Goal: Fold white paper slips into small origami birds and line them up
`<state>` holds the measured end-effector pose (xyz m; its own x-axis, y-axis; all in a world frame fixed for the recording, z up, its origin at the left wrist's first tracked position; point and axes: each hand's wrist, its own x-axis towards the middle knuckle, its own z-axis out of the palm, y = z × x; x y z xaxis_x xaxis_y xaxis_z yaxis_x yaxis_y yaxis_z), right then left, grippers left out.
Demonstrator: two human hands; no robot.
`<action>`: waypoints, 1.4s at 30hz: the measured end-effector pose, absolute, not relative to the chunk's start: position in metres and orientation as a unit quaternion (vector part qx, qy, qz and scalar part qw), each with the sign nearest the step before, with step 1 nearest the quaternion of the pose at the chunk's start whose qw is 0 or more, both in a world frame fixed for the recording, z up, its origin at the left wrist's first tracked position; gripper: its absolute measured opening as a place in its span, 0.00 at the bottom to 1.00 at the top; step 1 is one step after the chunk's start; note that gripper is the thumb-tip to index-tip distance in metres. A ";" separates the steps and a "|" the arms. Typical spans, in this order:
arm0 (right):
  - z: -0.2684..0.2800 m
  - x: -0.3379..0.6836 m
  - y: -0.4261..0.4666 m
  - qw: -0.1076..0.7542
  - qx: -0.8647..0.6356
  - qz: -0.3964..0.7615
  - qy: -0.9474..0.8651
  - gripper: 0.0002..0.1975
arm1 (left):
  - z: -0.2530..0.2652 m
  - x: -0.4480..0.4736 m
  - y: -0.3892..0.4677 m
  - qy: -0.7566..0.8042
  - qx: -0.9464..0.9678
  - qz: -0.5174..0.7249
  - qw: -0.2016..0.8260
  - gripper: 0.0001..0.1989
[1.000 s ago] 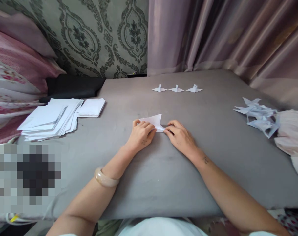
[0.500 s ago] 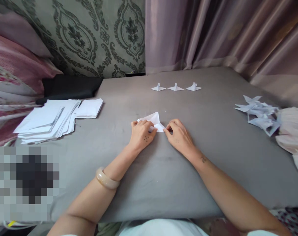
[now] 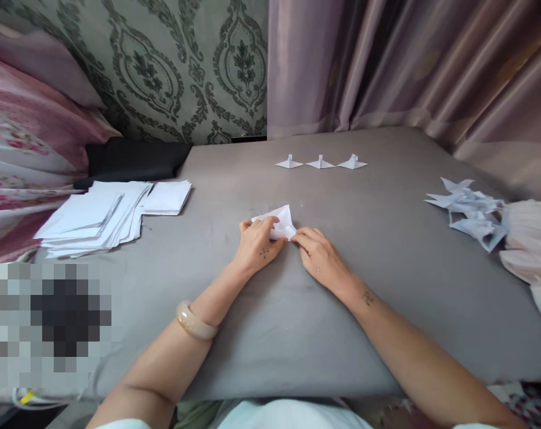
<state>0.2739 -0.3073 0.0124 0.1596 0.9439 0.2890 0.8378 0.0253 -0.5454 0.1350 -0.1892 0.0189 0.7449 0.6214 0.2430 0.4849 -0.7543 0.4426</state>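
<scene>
A partly folded sheet of white paper (image 3: 283, 215) lies on the grey cloth surface in front of me, one pointed flap standing up at the back. My left hand (image 3: 259, 241) rests over its left part, fingers curled on the paper and thumb along the near edge. At the right corner, my right hand (image 3: 317, 253) has its fingertips pressed together on the paper. Both hands touch the same sheet, and the left fingers hide part of its folds.
Three folded paper cranes (image 3: 320, 161) stand in a row at the back. Stacked white paper (image 3: 89, 217) lies to the left, beside a smaller stack (image 3: 167, 198) and a black cloth (image 3: 136, 159). On the right, several folded paper pieces (image 3: 469, 208) are heaped against pale fabric (image 3: 527, 238).
My right hand has shifted slightly left over the paper's right corner, its fingers now flatter and closer together. The left fingers have moved a little on the sheet. The view has shifted slightly.
</scene>
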 end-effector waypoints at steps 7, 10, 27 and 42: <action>0.012 0.274 -0.309 0.279 -0.695 0.059 -0.660 0.19 | 0.021 0.120 -0.178 0.267 0.930 0.173 0.183 0.10; 0.013 0.273 -0.309 0.268 -0.698 0.054 -0.662 0.20 | 0.019 0.122 -0.176 0.246 0.936 0.196 0.159 0.11; 0.016 0.273 -0.310 0.258 -0.699 0.080 -0.662 0.22 | 0.017 0.133 -0.193 0.289 0.899 0.328 -0.011 0.19; 0.023 0.298 -0.315 0.291 -0.699 0.147 -0.637 0.19 | 0.018 0.128 -0.187 0.105 0.976 0.131 0.142 0.15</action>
